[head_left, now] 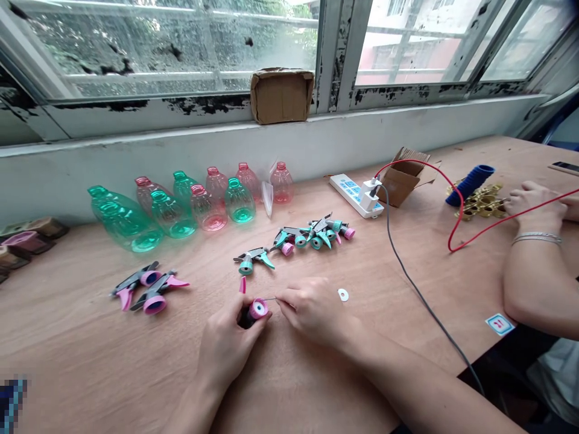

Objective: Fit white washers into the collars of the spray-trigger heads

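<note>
My left hand (228, 340) is wrapped round a pink and dark trigger spray head (259, 308), its round pink collar facing me and its pink trigger sticking up past my fingers. A thin, needle-like metal tool (270, 299) is pinched in my right hand (312, 310), with its far end at the edge of the collar. Whether that tip goes inside the collar I cannot tell. Beyond my hands lie a green spray head (246, 266) and a cluster of green and pink spray heads (316, 234). Two pink spray heads (155, 303) rest to the left.
Green and pink clear bottles (174, 220) stand along the wall. A small white disc (343, 295) lies right of my hand. Farther right are a power strip (350, 191) with cables, a cardboard box (400, 181), brass-coloured parts (482, 202) and another person's forearm (534, 277).
</note>
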A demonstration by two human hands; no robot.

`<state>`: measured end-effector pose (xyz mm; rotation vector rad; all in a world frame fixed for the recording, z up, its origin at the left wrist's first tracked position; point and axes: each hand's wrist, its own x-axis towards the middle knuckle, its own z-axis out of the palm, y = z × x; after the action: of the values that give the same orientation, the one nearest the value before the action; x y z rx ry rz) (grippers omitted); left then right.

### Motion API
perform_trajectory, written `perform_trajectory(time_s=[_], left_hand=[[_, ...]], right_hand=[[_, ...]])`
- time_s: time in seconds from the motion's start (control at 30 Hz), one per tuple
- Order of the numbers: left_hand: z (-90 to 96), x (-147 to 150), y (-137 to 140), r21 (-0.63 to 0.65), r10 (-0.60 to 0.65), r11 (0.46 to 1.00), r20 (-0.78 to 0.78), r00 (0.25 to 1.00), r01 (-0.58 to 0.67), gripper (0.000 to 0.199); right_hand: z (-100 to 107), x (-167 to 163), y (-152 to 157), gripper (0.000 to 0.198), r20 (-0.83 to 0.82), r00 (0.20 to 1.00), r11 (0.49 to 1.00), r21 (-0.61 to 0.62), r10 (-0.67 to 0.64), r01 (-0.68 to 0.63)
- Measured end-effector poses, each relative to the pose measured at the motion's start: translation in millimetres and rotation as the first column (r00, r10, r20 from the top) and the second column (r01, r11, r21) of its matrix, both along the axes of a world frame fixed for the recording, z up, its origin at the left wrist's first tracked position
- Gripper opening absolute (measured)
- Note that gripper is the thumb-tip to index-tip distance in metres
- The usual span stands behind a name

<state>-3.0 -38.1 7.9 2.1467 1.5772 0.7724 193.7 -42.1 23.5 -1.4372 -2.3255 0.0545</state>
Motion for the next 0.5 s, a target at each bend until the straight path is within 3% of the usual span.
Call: perform_trajectory(time_s=[0.1,0.3,0.5], left_hand=[[2.7,0.6,-2.3,0.013,0.038,0.999,-0.006,0.999,-0.038,0.021],[7.1,-3.7,-1.6,-0.074,-0.089,0.993,0.111,0.990,0.097,0.025],[-1.7,-4.2,-1.1,-0.116,-0.087,0.987,0.197,0.976,0.111,0.022]], right_hand=[[-5.1,-4.8,0.8,0.025,-0.041,0.999,0.999,0.039,0.020,-0.019],[-8.3,5.1,7.7,0.023,-0.094,0.988,0.985,0.138,0.120,-0.107],[-5.7,-3.1,2.0,0.028,-0.031,0.993,0.973,0.207,0.111,-0.102]])
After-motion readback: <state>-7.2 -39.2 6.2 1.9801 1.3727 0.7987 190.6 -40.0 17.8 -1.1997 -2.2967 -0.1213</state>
